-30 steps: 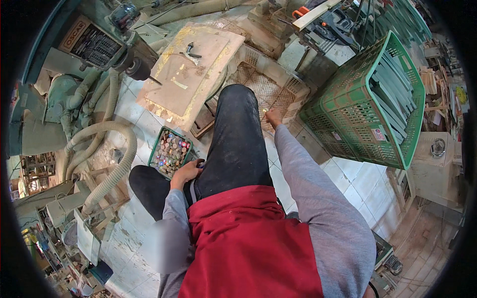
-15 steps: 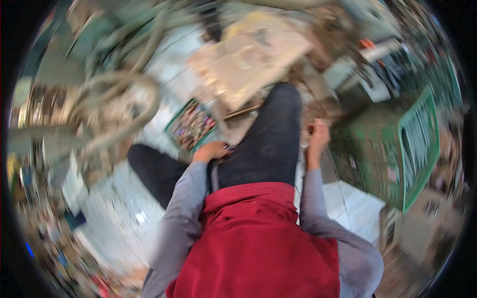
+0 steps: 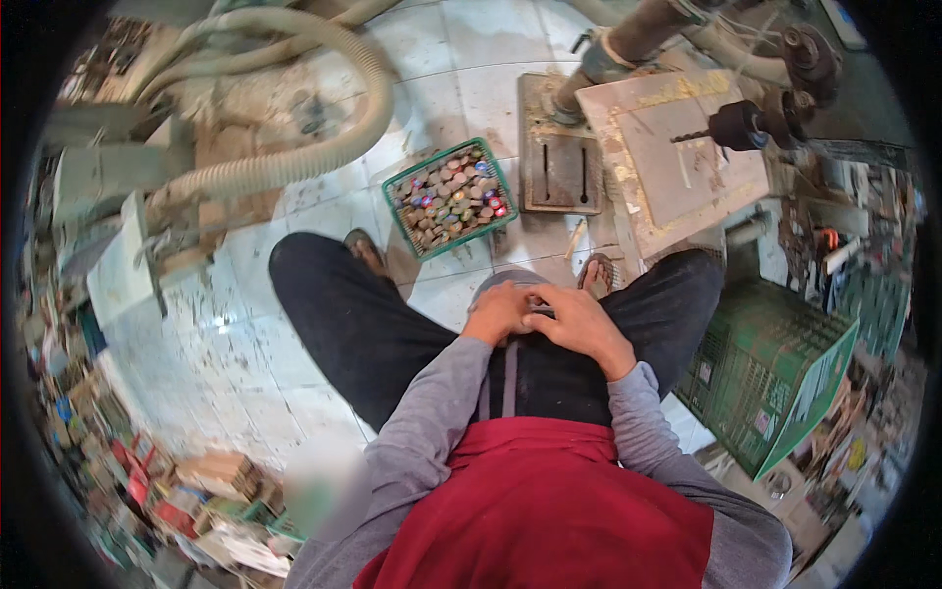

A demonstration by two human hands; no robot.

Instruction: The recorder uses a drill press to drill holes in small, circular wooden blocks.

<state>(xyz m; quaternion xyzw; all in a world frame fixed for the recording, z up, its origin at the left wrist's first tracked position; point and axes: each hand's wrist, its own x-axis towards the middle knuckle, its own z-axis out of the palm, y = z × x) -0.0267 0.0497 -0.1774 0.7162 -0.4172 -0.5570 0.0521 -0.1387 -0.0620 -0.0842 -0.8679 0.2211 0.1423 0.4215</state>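
My left hand [image 3: 500, 312] and my right hand [image 3: 581, 320] meet over my lap, fingers curled in and touching. Whatever they hold, if anything, is hidden between them. Just beyond them on the tiled floor sits a green plastic basket [image 3: 411, 239] full of small round pieces [image 3: 453, 196], mostly wood-coloured, some blue or red. To the right of the basket, a drill press stands on a slotted metal base [image 3: 560, 147]. Its dusty wooden work board [image 3: 657, 201] lies beneath the drill chuck [image 3: 738, 126], which carries a bit.
A large green crate [image 3: 765, 378] lies on its side by my right leg. A thick ribbed hose [image 3: 294, 162] curves across the far left. Scrap wood [image 3: 221, 474] and clutter line the lower left. White tiles [image 3: 235, 383] spread to my left.
Both hands have come together over my lap; before, they were apart beside my right thigh. My legs have spread, and the view has turned, placing the basket and drill press further right.
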